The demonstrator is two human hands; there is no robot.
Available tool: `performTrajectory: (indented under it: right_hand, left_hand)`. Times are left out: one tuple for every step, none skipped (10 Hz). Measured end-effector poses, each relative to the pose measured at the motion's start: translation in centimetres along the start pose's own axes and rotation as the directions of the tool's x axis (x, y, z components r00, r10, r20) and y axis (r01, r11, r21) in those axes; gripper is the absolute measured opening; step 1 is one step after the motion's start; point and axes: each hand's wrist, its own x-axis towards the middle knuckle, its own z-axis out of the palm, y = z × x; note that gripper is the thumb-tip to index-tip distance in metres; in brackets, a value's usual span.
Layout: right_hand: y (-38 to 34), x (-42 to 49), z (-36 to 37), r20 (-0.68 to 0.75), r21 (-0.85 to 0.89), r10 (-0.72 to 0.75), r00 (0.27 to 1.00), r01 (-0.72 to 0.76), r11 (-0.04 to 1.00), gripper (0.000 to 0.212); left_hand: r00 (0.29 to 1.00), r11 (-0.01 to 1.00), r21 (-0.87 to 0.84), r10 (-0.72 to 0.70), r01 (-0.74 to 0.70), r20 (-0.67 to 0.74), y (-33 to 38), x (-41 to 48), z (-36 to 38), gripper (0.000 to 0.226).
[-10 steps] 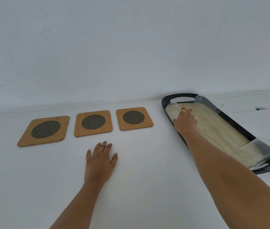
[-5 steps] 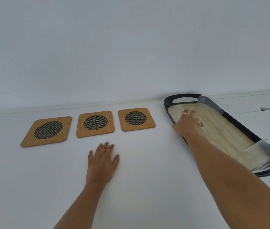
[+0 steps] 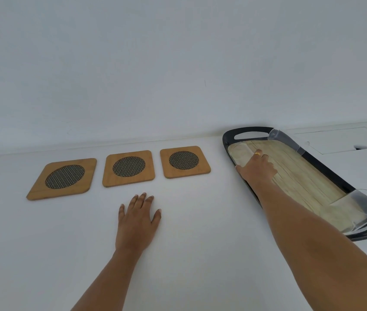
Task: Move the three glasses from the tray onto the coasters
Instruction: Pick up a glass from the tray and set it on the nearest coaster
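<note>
A black-rimmed tray [image 3: 326, 167] with a wood-look floor lies on the right of the white table. Three clear glasses stand on it. One glass [image 3: 239, 153] is in the far left corner, and my right hand [image 3: 257, 170] is wrapped around its near side. A second glass [image 3: 284, 140] stands at the far right rim. The third glass [image 3: 361, 208] is at the near end. Three square wooden coasters with dark mesh centres lie in a row to the left: left [image 3: 64, 178], middle [image 3: 128, 168], right [image 3: 184, 161]. My left hand [image 3: 138, 217] rests flat on the table, fingers apart.
A white wall rises right behind the table. A rectangular flap with a dark slot [image 3: 339, 140] is set into the tabletop beyond the tray. Bare white table surface [image 3: 211, 209] lies between the coasters and the tray.
My right hand has stayed at the tray's far left corner, its fingers settling around the glass there. My left hand has not moved.
</note>
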Motion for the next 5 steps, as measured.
performTrajectory:
  right_hand:
    - [0.4,0.1,-0.1,0.009,0.042,0.044,0.999,-0.044,0.998,0.075]
    - [1.0,-0.1,-0.1,-0.025,0.104,0.056,0.998,-0.053,0.993,0.073]
    - [1.3,-0.4,-0.1,-0.063,0.181,0.065,0.996,-0.053,0.982,0.072]
    - [1.6,-0.6,-0.3,-0.069,0.263,0.069,0.995,-0.049,0.964,0.072]
    - [1.8,-0.7,-0.5,-0.074,0.43,0.121,0.99,-0.078,0.9,0.072]
  left_hand:
    - [1.0,1.0,0.004,0.0,0.0,-0.005,0.1,-0.1,0.0,0.051]
    - [1.0,1.0,-0.005,-0.002,0.002,-0.004,0.1,0.0,-0.1,0.051]
    - [1.0,1.0,-0.005,-0.001,0.001,-0.002,0.1,-0.1,-0.1,0.051]
    - [1.0,1.0,-0.003,0.003,-0.003,0.003,0.2,-0.1,-0.1,0.051]
    - [1.0,1.0,0.006,0.005,-0.005,0.006,0.2,-0.2,-0.2,0.051]
